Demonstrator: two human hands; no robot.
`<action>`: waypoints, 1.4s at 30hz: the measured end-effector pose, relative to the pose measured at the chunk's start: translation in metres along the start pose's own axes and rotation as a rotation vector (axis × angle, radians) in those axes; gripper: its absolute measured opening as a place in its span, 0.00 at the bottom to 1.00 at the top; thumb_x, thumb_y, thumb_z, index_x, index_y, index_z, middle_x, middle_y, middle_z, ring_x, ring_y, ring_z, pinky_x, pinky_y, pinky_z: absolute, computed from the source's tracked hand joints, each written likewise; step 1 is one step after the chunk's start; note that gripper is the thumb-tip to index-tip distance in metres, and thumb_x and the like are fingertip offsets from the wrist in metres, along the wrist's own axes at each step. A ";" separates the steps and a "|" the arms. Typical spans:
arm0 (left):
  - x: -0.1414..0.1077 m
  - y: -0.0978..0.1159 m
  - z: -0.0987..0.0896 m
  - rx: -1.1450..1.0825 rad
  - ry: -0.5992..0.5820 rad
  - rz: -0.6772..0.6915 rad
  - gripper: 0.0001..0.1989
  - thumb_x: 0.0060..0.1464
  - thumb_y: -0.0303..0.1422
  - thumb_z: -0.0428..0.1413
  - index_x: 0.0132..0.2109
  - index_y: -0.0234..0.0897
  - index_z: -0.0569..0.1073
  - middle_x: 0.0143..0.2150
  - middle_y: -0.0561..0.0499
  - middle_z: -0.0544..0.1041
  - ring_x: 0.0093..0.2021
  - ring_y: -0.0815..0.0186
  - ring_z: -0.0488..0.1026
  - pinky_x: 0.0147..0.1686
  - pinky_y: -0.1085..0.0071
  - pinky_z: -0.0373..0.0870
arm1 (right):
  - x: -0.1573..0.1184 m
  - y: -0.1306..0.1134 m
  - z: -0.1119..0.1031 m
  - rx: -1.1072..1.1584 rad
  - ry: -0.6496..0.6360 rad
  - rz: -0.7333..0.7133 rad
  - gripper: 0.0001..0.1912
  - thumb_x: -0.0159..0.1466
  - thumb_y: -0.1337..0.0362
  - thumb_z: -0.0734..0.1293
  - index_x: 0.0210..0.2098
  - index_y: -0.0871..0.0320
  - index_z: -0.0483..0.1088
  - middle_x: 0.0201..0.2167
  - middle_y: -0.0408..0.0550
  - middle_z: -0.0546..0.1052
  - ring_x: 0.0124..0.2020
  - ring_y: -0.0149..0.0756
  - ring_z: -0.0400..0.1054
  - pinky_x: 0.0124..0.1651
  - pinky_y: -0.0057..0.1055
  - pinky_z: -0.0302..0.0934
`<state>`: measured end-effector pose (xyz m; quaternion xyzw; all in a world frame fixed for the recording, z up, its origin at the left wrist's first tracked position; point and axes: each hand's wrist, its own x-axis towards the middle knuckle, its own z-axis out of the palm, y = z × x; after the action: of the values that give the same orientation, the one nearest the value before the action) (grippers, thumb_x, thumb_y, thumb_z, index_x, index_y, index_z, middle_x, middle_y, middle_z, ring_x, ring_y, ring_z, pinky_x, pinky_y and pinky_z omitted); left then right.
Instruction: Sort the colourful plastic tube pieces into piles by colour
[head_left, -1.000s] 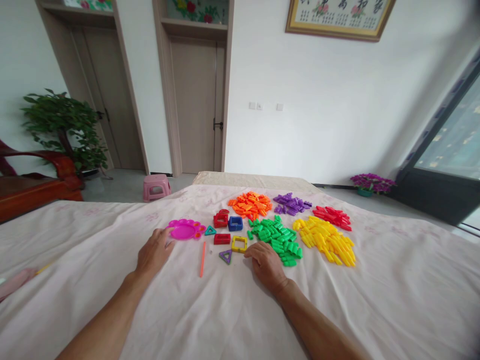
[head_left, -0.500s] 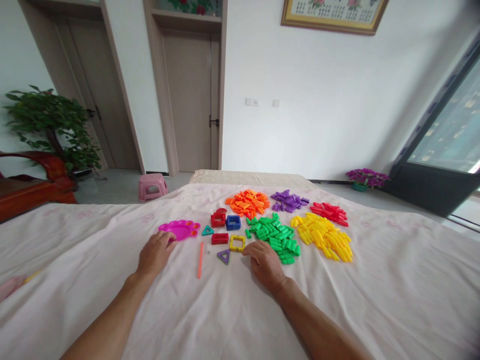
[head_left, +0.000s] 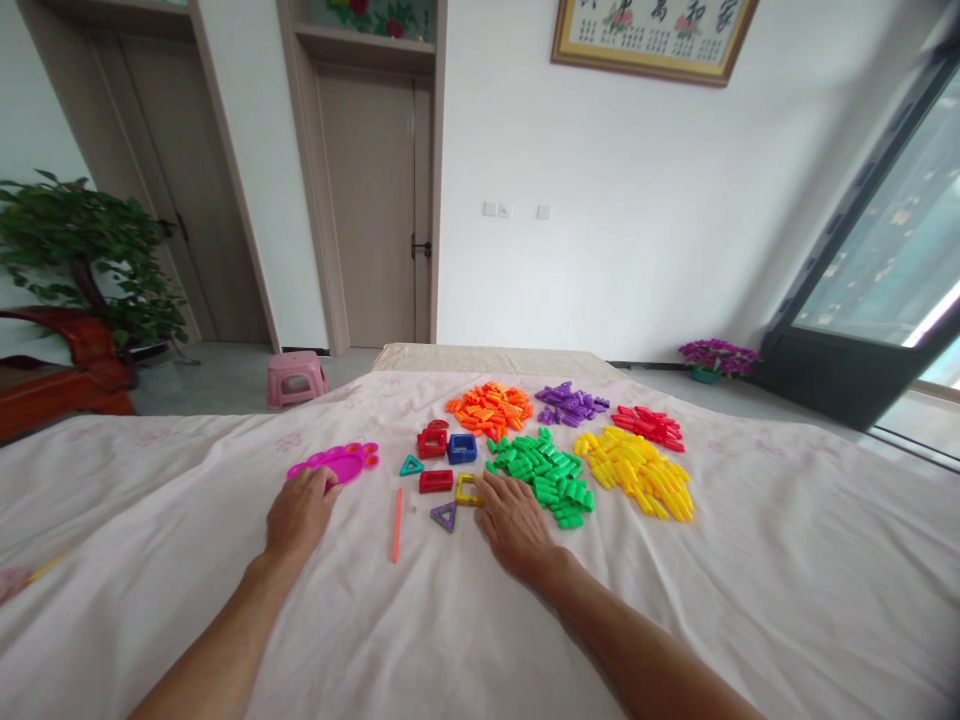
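My left hand [head_left: 303, 515] is closed on the near edge of a bright pink palette-like tray [head_left: 345, 464] with small round wells, lying on the cloth. Over the right side of a yellow square frame tile [head_left: 465, 488] rests my right hand [head_left: 514, 520], fingers stretched out and seemingly touching it. Close by lie a purple triangle tile [head_left: 444, 516], a red rectangular tile [head_left: 436, 482] and a teal triangle tile [head_left: 411, 466]. Behind them are a red square tile stack [head_left: 431, 444] and a blue square tile stack [head_left: 462, 448]. An orange stick [head_left: 397, 525] lies between my hands.
Beyond my right hand are piles of green pieces [head_left: 544, 470], yellow pieces [head_left: 637, 470], orange pieces [head_left: 489, 408], purple pieces [head_left: 571, 403] and red pieces [head_left: 648, 427]. A pale, wrinkled cloth [head_left: 787, 580] covers the table. A pink stool [head_left: 297, 378] stands past its far left edge.
My left hand has drawn the pink tray a little to the left, away from the tiles. My right hand has shifted slightly left and now covers part of the yellow frame tile.
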<state>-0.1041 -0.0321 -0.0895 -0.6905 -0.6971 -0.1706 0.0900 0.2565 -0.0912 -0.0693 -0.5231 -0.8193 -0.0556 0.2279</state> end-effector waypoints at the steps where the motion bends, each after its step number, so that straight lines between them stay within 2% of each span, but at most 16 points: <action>1: 0.000 0.001 -0.001 0.011 -0.011 -0.007 0.09 0.66 0.37 0.50 0.41 0.39 0.72 0.44 0.45 0.75 0.45 0.57 0.72 0.44 0.65 0.67 | 0.000 -0.002 -0.002 0.000 -0.018 -0.016 0.20 0.69 0.65 0.64 0.60 0.53 0.69 0.62 0.56 0.71 0.62 0.50 0.64 0.66 0.51 0.54; 4: -0.001 0.002 -0.005 0.023 -0.034 -0.007 0.09 0.66 0.37 0.50 0.41 0.39 0.72 0.44 0.45 0.76 0.45 0.58 0.72 0.43 0.65 0.66 | 0.001 -0.005 -0.008 0.063 -0.064 -0.111 0.19 0.69 0.65 0.64 0.59 0.53 0.70 0.62 0.54 0.71 0.58 0.46 0.66 0.65 0.48 0.55; 6: -0.003 0.003 -0.008 0.021 0.012 0.011 0.09 0.66 0.35 0.50 0.42 0.38 0.73 0.43 0.45 0.76 0.45 0.58 0.71 0.43 0.65 0.66 | 0.001 -0.004 -0.009 0.144 -0.073 -0.163 0.21 0.69 0.65 0.64 0.61 0.54 0.68 0.62 0.53 0.72 0.58 0.45 0.67 0.64 0.46 0.57; 10: -0.006 0.009 -0.017 -0.056 0.302 0.052 0.09 0.66 0.34 0.50 0.41 0.37 0.73 0.39 0.45 0.76 0.40 0.58 0.71 0.42 0.65 0.67 | 0.005 -0.002 -0.004 0.324 -0.014 -0.137 0.20 0.71 0.64 0.61 0.60 0.56 0.69 0.59 0.56 0.74 0.59 0.46 0.67 0.63 0.47 0.58; 13: -0.012 0.032 -0.030 -0.199 0.568 0.147 0.09 0.66 0.36 0.51 0.39 0.37 0.71 0.36 0.47 0.75 0.38 0.60 0.72 0.40 0.66 0.68 | 0.012 -0.016 -0.006 0.559 -0.003 -0.036 0.19 0.69 0.62 0.63 0.58 0.55 0.71 0.55 0.56 0.77 0.57 0.48 0.69 0.61 0.50 0.60; 15: -0.019 0.057 -0.043 -0.298 0.662 0.272 0.06 0.66 0.34 0.53 0.40 0.38 0.71 0.35 0.48 0.76 0.38 0.62 0.72 0.40 0.67 0.68 | 0.016 -0.034 -0.013 0.873 -0.085 0.051 0.22 0.68 0.57 0.66 0.60 0.53 0.69 0.53 0.55 0.77 0.53 0.47 0.72 0.57 0.49 0.64; 18: -0.033 0.097 -0.059 -0.370 0.669 0.521 0.03 0.65 0.31 0.54 0.40 0.38 0.71 0.35 0.49 0.77 0.38 0.63 0.73 0.41 0.67 0.68 | 0.020 -0.066 -0.027 1.435 -0.185 0.221 0.30 0.64 0.48 0.70 0.61 0.51 0.66 0.54 0.54 0.77 0.50 0.44 0.74 0.52 0.45 0.68; 20: -0.042 0.117 -0.066 -0.372 0.666 0.658 0.03 0.65 0.30 0.54 0.40 0.39 0.72 0.35 0.49 0.77 0.36 0.64 0.72 0.41 0.67 0.68 | 0.020 -0.080 -0.035 1.706 -0.139 0.343 0.31 0.61 0.44 0.72 0.56 0.55 0.69 0.50 0.54 0.79 0.47 0.44 0.76 0.51 0.43 0.69; 24: -0.045 0.137 -0.065 -0.346 0.682 0.785 0.02 0.63 0.27 0.56 0.41 0.38 0.72 0.33 0.50 0.77 0.35 0.64 0.73 0.39 0.66 0.68 | 0.018 -0.073 -0.042 1.919 -0.034 0.613 0.28 0.57 0.44 0.74 0.46 0.59 0.72 0.38 0.52 0.82 0.37 0.41 0.77 0.43 0.38 0.71; 29: -0.037 0.146 -0.058 -0.361 0.664 0.930 0.05 0.62 0.23 0.55 0.42 0.37 0.72 0.36 0.50 0.79 0.38 0.65 0.74 0.43 0.67 0.71 | 0.010 -0.019 -0.062 1.859 -0.150 0.910 0.14 0.61 0.58 0.71 0.43 0.58 0.71 0.31 0.45 0.80 0.29 0.35 0.76 0.35 0.33 0.72; 31: -0.036 0.152 -0.055 -0.377 0.664 0.970 0.04 0.62 0.24 0.56 0.42 0.37 0.72 0.36 0.50 0.79 0.38 0.66 0.74 0.44 0.67 0.72 | 0.004 0.001 -0.071 1.777 -0.227 0.905 0.12 0.60 0.61 0.71 0.42 0.59 0.71 0.29 0.44 0.78 0.25 0.31 0.73 0.32 0.31 0.72; 34: -0.035 0.166 -0.047 -0.386 0.587 0.990 0.04 0.63 0.27 0.56 0.44 0.37 0.73 0.40 0.50 0.80 0.41 0.66 0.75 0.46 0.66 0.72 | -0.007 0.026 -0.075 1.589 -0.278 0.777 0.16 0.57 0.62 0.72 0.43 0.59 0.72 0.27 0.42 0.76 0.23 0.30 0.70 0.27 0.28 0.69; 36: -0.034 0.174 -0.039 -0.376 0.478 0.942 0.06 0.64 0.31 0.56 0.47 0.37 0.74 0.47 0.46 0.80 0.48 0.63 0.75 0.52 0.63 0.72 | -0.013 0.048 -0.073 1.394 -0.174 0.713 0.17 0.56 0.61 0.71 0.44 0.59 0.72 0.26 0.42 0.74 0.22 0.30 0.68 0.25 0.27 0.66; 38: -0.032 0.179 -0.030 -0.343 0.364 0.855 0.14 0.63 0.38 0.57 0.51 0.37 0.75 0.54 0.43 0.78 0.56 0.57 0.72 0.59 0.56 0.68 | -0.017 0.081 -0.072 1.123 0.056 0.726 0.18 0.56 0.60 0.69 0.45 0.59 0.71 0.26 0.42 0.74 0.23 0.32 0.68 0.25 0.27 0.64; 40: -0.030 0.181 -0.020 -0.297 0.255 0.785 0.22 0.60 0.45 0.59 0.56 0.40 0.75 0.59 0.42 0.75 0.63 0.52 0.67 0.64 0.48 0.60 | -0.019 0.121 -0.074 0.806 0.290 0.781 0.20 0.57 0.59 0.67 0.49 0.59 0.70 0.31 0.47 0.77 0.27 0.36 0.71 0.28 0.30 0.66; 42: -0.029 0.181 -0.011 -0.261 0.144 0.744 0.26 0.58 0.48 0.60 0.60 0.45 0.74 0.64 0.43 0.72 0.67 0.50 0.63 0.68 0.44 0.52 | -0.021 0.161 -0.076 0.556 0.413 0.835 0.23 0.60 0.60 0.63 0.53 0.60 0.69 0.38 0.52 0.78 0.34 0.41 0.74 0.35 0.35 0.68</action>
<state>0.0749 -0.0655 -0.0693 -0.8877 -0.3639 -0.2613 0.1059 0.4295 -0.0617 -0.0344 -0.7023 -0.4639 0.1568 0.5168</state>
